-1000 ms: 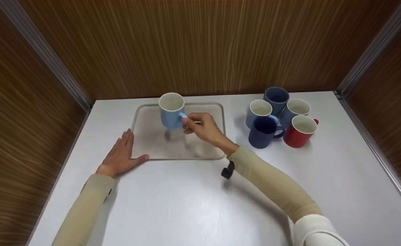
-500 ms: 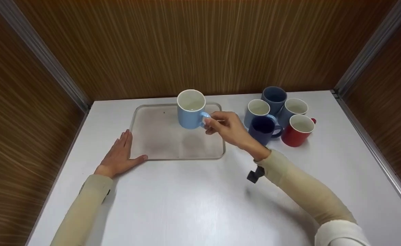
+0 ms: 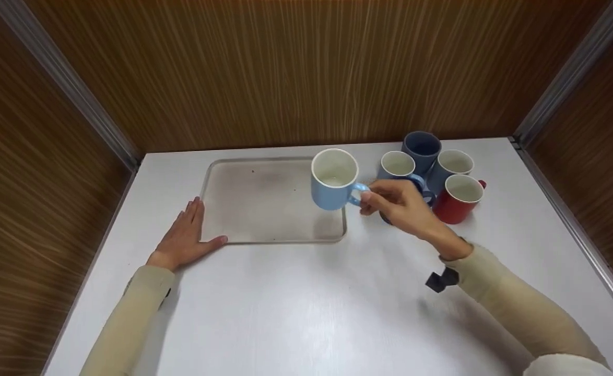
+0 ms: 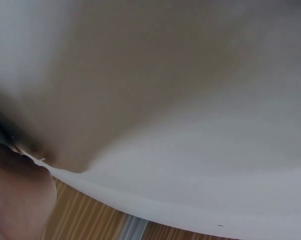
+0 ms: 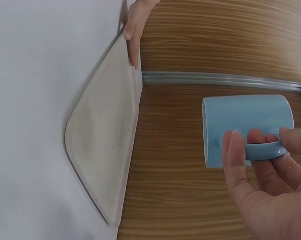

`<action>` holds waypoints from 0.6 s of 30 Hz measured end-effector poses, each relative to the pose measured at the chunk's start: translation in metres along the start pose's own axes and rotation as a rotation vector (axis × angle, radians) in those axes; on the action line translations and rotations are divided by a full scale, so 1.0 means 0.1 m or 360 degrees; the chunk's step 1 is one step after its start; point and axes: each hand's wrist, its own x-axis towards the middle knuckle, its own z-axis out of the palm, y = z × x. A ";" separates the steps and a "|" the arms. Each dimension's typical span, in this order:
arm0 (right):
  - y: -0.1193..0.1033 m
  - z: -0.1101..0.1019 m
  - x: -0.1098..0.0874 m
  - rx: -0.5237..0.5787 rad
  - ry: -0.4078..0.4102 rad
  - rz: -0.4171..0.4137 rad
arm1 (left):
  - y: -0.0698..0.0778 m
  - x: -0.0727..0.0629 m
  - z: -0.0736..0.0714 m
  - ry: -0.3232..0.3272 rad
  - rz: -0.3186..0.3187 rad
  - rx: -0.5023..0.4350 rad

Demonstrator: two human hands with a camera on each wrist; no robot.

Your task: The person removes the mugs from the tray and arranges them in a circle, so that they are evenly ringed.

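Observation:
A light blue mug with a white inside hangs upright in the air over the right end of the beige tray. Its handle is pinched between the thumb and fingers of my right hand. In the right wrist view, the fingers of the right hand curl round the handle of the mug. My left hand lies flat at the tray's near left corner, fingers along the left edge and thumb at the front edge. The left wrist view holds only a blurred bit of that hand.
Right of the tray several mugs stand close together: a red mug, a grey-blue mug, a blue mug and a light blue mug. A dark blue mug is mostly behind my right hand. Wood-grain panels enclose the white table.
My right hand has carried the light blue mug rightward from over the tray's middle to its right edge. The left hand and the tray have stayed in place.

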 end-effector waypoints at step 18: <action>0.11 -0.80 -0.80 -0.0135 0.0080 0.0021 | 0.03 0.01 -0.07 -0.0022 -0.0029 0.0001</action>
